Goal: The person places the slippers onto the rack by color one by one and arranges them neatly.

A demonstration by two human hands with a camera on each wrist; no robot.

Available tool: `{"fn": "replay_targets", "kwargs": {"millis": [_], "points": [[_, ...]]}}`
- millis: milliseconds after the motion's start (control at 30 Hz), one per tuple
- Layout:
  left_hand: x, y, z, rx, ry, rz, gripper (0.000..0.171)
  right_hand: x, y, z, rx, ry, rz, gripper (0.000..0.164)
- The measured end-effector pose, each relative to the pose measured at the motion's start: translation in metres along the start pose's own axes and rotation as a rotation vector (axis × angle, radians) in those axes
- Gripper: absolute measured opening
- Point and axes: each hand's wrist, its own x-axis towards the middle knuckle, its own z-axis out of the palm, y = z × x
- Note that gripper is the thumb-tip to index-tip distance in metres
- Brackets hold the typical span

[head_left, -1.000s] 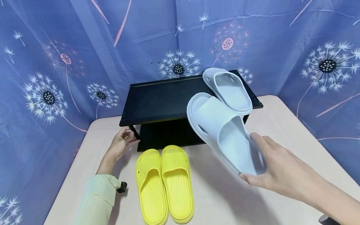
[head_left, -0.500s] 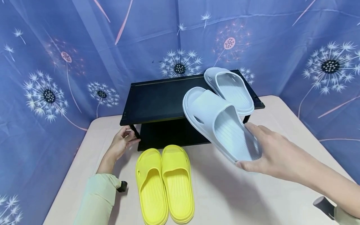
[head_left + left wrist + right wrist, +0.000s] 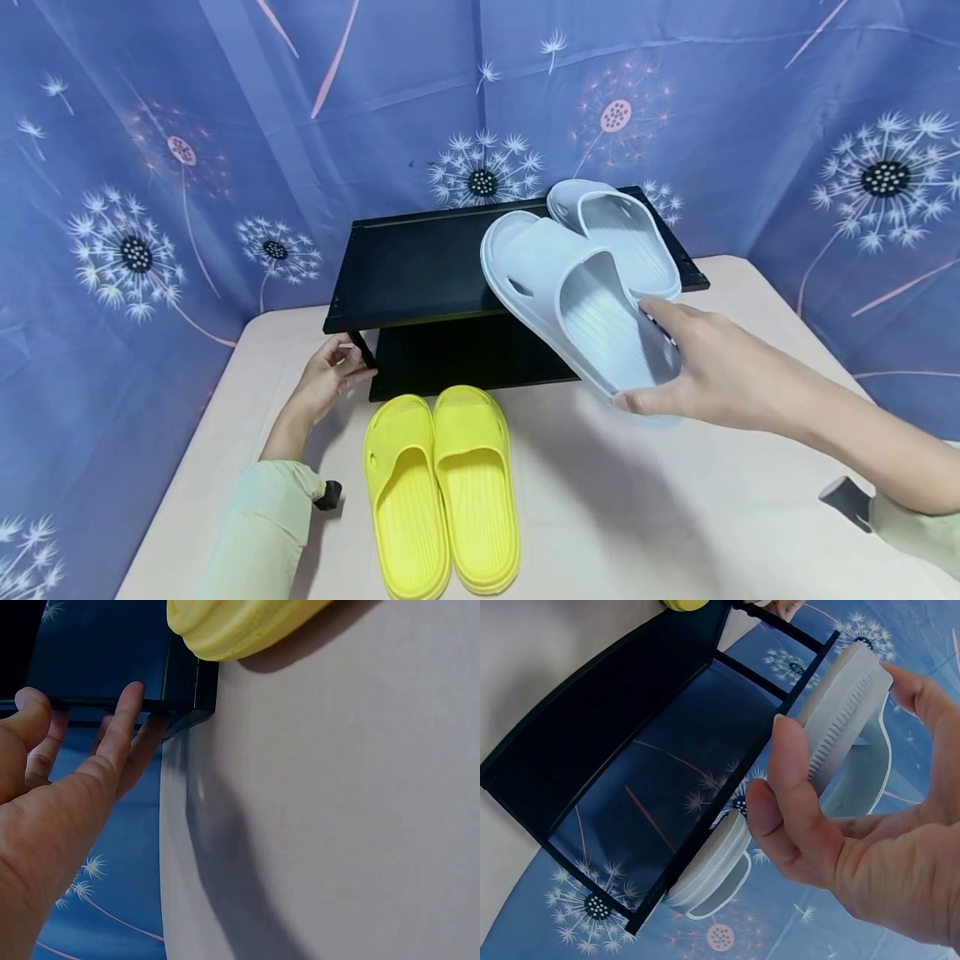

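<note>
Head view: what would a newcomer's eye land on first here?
Probably the two bright yellow slippers, side by side on the pale surface in front of the black rack. Next, the light-blue slipper held in the right hand, near another light-blue slipper on the rack's right end. Behind hangs blue dandelion-print fabric.

blue dandelion-print curtain [image 3: 405, 67] behind pale tabletop [image 3: 780, 533]

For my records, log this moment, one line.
right hand: holds blue slipper; left hand: at rack leg; second blue slipper: on rack

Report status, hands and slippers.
Right hand holds blue slipper in midair. Left hand on rack leg. Second slipper atop rack, possibly in the way.
</note>
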Motion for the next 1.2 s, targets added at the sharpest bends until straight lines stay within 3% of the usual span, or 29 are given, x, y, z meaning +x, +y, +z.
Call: {"fn": "replay_targets", "kwargs": {"millis": [267,567,767,1200], "points": [[-0.001,0.002,0.001,0.015,0.003,-0.011,0.019,0.018,-0.003,-0.009,-0.035,-0.008,-0.009,0.082],[0.000,0.001,0.001,-0.011,-0.003,-0.001,0.018,0.038,-0.006,-0.016,-0.001,-0.047,0.047,0.082],[0.001,0.000,0.001,-0.023,-0.001,-0.004,0.017,0.051,-0.012,-0.020,0.058,-0.126,0.125,0.093],[0.000,0.000,-0.001,0.022,0.008,0.005,0.022,0.078,-0.019,-0.021,0.094,-0.162,0.160,0.101]]}}
